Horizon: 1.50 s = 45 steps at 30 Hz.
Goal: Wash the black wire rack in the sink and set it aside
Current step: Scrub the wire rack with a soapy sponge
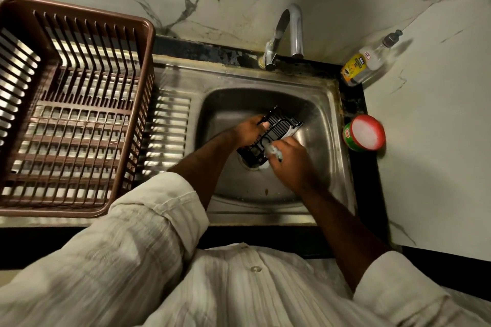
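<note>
**Fig. 1.** The black wire rack [276, 131] is held tilted inside the sink [326, 103], above the drain [261, 166]. The rack's left edge is gripped by the left hand [248, 130], its fingers [259, 122] curled round the wires. A pale, soapy scrubber [275, 151] is clutched in the right hand [291, 160] and pressed against the rack's near end. Scrubbing is judged to be under way (rinsing and setting aside are not yet done).

Risks: with soap on the wires, the one-sided grip could be lost and the rack dropped into the sink. Hard strokes at the unsupported end could also twist it out of the fingers.

Left of the sink a brown slatted basket [148, 61] is seen, and behind the sink the faucet [292, 29]. At the sink's right rim stands a round soap tub [364, 133], and at its back right corner a clear bottle [368, 64].
</note>
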Each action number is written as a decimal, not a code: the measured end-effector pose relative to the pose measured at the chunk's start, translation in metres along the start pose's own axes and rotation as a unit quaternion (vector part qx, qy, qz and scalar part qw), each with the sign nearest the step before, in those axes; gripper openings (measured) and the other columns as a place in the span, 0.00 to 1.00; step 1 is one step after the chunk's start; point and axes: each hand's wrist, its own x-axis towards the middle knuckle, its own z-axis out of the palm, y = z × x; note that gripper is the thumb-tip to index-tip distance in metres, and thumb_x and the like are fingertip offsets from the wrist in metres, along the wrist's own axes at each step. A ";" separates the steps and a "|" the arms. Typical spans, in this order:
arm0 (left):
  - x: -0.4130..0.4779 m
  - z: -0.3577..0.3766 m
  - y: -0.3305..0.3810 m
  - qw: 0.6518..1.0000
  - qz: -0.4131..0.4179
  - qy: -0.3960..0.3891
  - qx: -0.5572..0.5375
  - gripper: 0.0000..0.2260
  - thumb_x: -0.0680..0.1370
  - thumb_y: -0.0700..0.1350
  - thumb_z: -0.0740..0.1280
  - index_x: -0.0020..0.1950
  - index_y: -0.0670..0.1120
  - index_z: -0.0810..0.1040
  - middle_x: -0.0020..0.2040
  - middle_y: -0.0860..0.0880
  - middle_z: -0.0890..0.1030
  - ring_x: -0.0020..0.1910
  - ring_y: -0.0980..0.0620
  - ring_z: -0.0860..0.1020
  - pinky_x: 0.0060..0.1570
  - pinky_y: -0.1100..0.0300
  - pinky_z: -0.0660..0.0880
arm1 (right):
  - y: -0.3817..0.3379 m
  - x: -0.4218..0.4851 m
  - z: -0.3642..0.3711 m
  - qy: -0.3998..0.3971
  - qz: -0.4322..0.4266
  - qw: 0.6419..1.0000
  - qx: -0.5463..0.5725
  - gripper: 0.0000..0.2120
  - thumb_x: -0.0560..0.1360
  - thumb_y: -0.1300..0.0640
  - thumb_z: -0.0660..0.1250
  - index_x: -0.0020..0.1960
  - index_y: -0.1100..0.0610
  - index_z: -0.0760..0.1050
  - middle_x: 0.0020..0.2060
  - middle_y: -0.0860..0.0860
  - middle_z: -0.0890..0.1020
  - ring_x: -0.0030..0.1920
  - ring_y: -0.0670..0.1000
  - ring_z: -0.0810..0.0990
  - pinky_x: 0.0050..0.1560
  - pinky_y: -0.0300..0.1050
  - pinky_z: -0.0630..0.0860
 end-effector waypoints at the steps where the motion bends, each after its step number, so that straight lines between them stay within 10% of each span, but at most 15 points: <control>1: -0.001 0.000 0.000 1.000 0.001 0.001 -0.003 0.16 0.86 0.44 0.56 0.72 0.40 0.70 0.59 0.46 0.76 0.56 0.51 0.74 0.45 0.69 0.73 | -0.003 -0.004 0.005 -0.003 -0.005 1.000 0.002 0.12 0.77 0.55 0.69 0.59 0.58 0.80 0.53 0.55 0.79 0.49 0.53 0.78 0.46 0.41 0.71; 14: 0.001 -0.002 -0.002 0.996 -0.060 -0.023 -0.061 0.17 0.87 0.49 0.54 0.70 0.41 0.72 0.66 0.38 0.77 0.65 0.41 0.76 0.63 0.52 0.72 | -0.023 0.005 0.016 -0.010 0.030 0.999 -0.033 0.08 0.73 0.54 0.66 0.49 0.56 0.78 0.48 0.53 0.78 0.45 0.57 0.79 0.42 0.53 0.78; 19: -0.007 -0.011 -0.007 0.959 -0.123 -0.081 -0.241 0.33 0.83 0.66 0.41 0.56 0.47 0.79 0.38 0.49 0.84 0.34 0.54 0.82 0.32 0.64 0.77 | -0.042 0.016 0.018 -0.019 0.004 0.999 -0.046 0.11 0.75 0.52 0.67 0.56 0.55 0.77 0.51 0.55 0.79 0.48 0.59 0.80 0.44 0.56 0.79; 25: -0.003 -0.018 -0.018 0.935 -0.137 -0.074 -0.319 0.40 0.78 0.72 0.39 0.67 0.48 0.77 0.58 0.46 0.84 0.57 0.48 0.81 0.51 0.53 0.76 | -0.058 0.039 0.018 -0.011 -0.024 0.998 -0.052 0.13 0.72 0.58 0.70 0.57 0.56 0.78 0.50 0.56 0.81 0.48 0.61 0.81 0.40 0.53 0.77; 45: 0.003 -0.021 -0.012 0.930 -0.121 -0.099 -0.332 0.43 0.77 0.74 0.36 0.77 0.48 0.67 0.73 0.41 0.73 0.61 0.46 0.77 0.50 0.52 0.75 | -0.018 0.024 -0.008 0.088 0.037 0.994 0.055 0.11 0.74 0.57 0.70 0.56 0.56 0.80 0.49 0.53 0.79 0.46 0.50 0.78 0.42 0.38 0.74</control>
